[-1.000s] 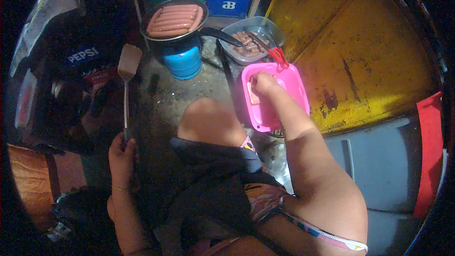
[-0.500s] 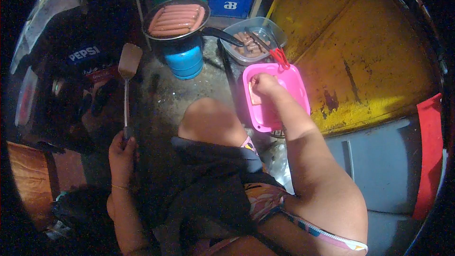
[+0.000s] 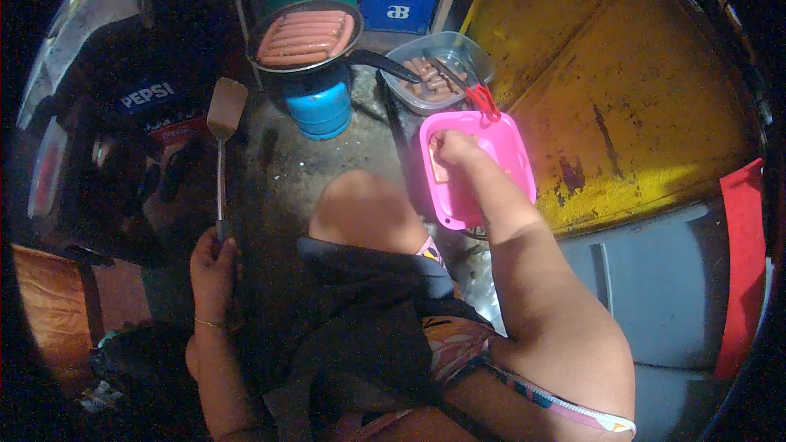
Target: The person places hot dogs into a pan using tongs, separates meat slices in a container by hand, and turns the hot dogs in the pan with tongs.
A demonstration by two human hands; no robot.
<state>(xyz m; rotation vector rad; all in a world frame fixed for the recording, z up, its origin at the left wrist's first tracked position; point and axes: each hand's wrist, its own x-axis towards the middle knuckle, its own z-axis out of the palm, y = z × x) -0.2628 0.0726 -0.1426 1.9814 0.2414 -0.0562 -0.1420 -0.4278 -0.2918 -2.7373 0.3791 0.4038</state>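
A spatula (image 3: 228,106) stands raised at the left of the frame, my left hand (image 3: 213,268) wrapped around its dark handle, fingers folded in. The blade aims at the top edge, well apart from the pan (image 3: 303,70), and its long axis runs nearly straight up and down the frame. Right of center, my right hand (image 3: 458,151) reaches into a pink basin (image 3: 516,151), fingers curled at the upper end of a flat piece (image 3: 440,170). That piece lies along the basin's left side, its longer axis running roughly top to bottom; the knuckles cover the fingertips, so from here I cannot tell whether they grip it or merely touch it.

In the upper left, whole sausages (image 3: 304,37) fill the pan above a blue canister (image 3: 321,110), side by side, running left to right with the right ends tipped slightly higher. I judge the work partway along: this batch is laid in, and shorter sausages (image 3: 427,78) sit in a clear tub (image 3: 430,105) at upper center, a red-handled tool (image 3: 483,100) resting across it. Left undone, as I read it: the panful is not yet lifted out, nor is the flat piece out of the basin.
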